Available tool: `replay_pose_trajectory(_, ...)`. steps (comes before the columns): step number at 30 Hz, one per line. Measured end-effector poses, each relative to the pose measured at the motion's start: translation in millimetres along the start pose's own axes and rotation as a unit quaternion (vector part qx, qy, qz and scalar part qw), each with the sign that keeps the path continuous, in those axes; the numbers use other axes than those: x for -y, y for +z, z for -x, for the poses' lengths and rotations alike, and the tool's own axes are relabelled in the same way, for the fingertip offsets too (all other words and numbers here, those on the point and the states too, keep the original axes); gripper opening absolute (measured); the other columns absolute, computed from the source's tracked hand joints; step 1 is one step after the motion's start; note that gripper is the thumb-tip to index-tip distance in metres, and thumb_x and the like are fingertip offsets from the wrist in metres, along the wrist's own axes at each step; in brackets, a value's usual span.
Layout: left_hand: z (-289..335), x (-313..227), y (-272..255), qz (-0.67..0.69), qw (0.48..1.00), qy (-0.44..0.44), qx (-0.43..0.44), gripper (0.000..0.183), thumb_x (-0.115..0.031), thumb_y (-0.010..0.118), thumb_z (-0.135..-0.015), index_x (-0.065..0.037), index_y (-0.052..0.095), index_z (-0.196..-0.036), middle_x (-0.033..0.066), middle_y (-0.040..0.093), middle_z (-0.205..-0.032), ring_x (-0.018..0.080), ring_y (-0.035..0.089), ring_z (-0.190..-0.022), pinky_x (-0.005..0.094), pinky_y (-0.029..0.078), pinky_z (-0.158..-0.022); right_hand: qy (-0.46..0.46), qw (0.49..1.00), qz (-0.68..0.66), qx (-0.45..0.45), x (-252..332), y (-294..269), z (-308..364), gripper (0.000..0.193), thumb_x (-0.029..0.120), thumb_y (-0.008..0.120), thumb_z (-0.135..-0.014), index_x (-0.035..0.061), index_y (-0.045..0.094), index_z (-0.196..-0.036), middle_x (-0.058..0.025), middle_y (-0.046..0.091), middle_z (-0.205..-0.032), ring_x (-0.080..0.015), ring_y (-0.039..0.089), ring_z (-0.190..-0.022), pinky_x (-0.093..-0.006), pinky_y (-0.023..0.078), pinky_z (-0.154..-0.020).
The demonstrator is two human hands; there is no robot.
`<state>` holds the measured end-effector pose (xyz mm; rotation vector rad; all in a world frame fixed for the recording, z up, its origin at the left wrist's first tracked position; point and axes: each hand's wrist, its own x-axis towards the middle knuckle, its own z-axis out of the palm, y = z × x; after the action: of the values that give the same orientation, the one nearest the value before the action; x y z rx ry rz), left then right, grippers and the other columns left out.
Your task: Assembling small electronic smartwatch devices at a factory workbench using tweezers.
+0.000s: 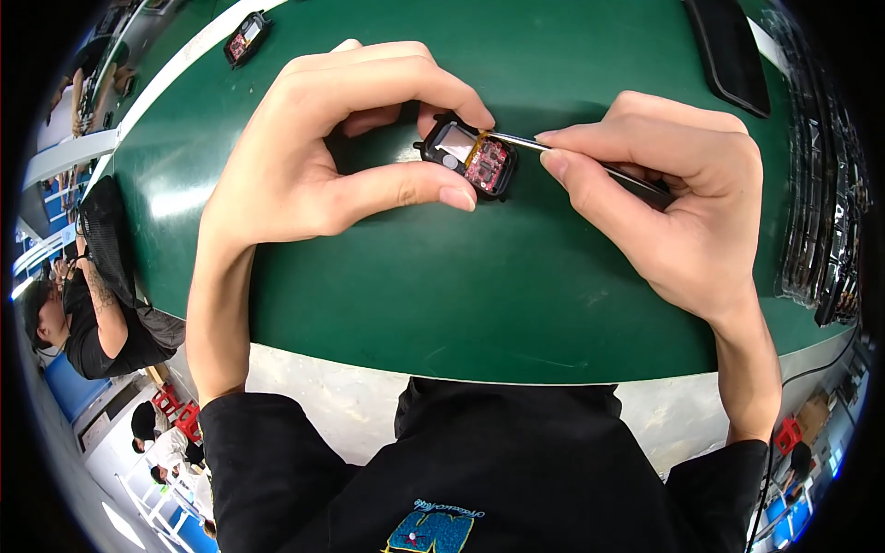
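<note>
My left hand (346, 138) grips a small black watch-like case (502, 187) between thumb and forefinger. The case lies open, showing a red circuit board (486, 166), a pale rectangular part (457, 143) and a strip of amber tape between them. My right hand (678, 175) is closed in a pinch round a slim metal tweezers-like tool (521, 141) with a dark rear part. Its thin tip meets the case's upper edge by the amber tape, close to my left fingertip. Whether the tip touches the tape I cannot tell.
Another open black case (246, 40) lies at the table's far left. A flat black object (728, 55) is at the far right, with stacked black trays in clear wrap (820, 212) along the right edge. A person (101, 309) sits at the left beside the green table (479, 304).
</note>
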<state>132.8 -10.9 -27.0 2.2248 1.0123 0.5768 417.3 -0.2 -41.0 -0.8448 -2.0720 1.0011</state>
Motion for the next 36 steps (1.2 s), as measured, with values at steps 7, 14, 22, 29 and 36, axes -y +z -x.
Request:
replay_pose_trajectory(7, -0.7, -1.7, -1.2, -0.005, 1.0, 0.004, 0.003, 0.057, -0.037, 0.098, -0.073, -0.003, 0.082, -0.116, 0.0047, 0.076, -0.097, 0.0148, 0.053, -0.077, 0.0303, 0.037, -0.069, -0.019, 1.0, 0.007, 0.002, 0.4, 1.6, -1.0, 0.013, -0.005, 0.082, -0.085, -0.0016, 0.085, -0.097, -0.0023, 0.061, -0.065, -0.008, 0.052, -0.056, -0.0271, 0.032, -0.052)
replay_pose_trajectory(14, -0.6, -2.4, -1.4, -0.02, 1.0, 0.008, 0.003, 0.057, -0.038, 0.098, -0.074, -0.003, 0.082, -0.115, 0.005, 0.075, -0.096, 0.0151, 0.053, -0.077, 0.0303, 0.036, -0.068, -0.025, 0.999, 0.02, -0.007, -0.6, 1.7, 0.3, 0.015, -0.006, 0.082, -0.084, -0.0017, 0.085, -0.098, -0.0032, 0.063, -0.065, -0.0089, 0.053, -0.056, -0.0278, 0.033, -0.051)
replay_pose_trajectory(22, 0.6, -3.0, 1.0, -0.002, 1.0, -0.009, -0.004, 0.056, -0.038, 0.099, -0.073, -0.004, 0.082, -0.115, 0.0046, 0.074, -0.096, 0.0148, 0.052, -0.078, 0.0304, 0.036, -0.068, -0.048, 0.998, 0.043, -0.013, -1.1, 2.3, 2.6, 0.016, -0.007, 0.082, -0.083, -0.0016, 0.085, -0.098, -0.0041, 0.063, -0.064, -0.0104, 0.054, -0.055, -0.0285, 0.034, -0.051)
replay_pose_trajectory(29, -0.3, -2.5, 3.4, 0.009, 1.0, -0.012, -0.01, 0.055, -0.037, 0.099, -0.074, -0.005, 0.082, -0.115, 0.004, 0.074, -0.096, 0.0142, 0.053, -0.078, 0.0302, 0.036, -0.07, -0.07, 0.997, 0.032, -0.02, -6.1, 4.5, 3.9, 0.015, -0.007, 0.082, -0.084, -0.0018, 0.085, -0.098, -0.0041, 0.063, -0.064, -0.0099, 0.053, -0.054, -0.0281, 0.033, -0.05)
replay_pose_trajectory(36, -0.3, -2.2, 1.1, 0.012, 1.0, -0.01, -0.005, 0.054, -0.032, 0.1, -0.072, -0.006, 0.081, -0.116, 0.0017, 0.074, -0.094, 0.0124, 0.05, -0.071, 0.0297, 0.035, -0.071, -0.064, 0.998, 0.019, -0.02, -5.6, 1.6, 3.3, 0.014, -0.007, 0.082, -0.085, -0.0021, 0.085, -0.098, -0.0045, 0.064, -0.065, -0.0093, 0.054, -0.054, -0.0275, 0.034, -0.05)
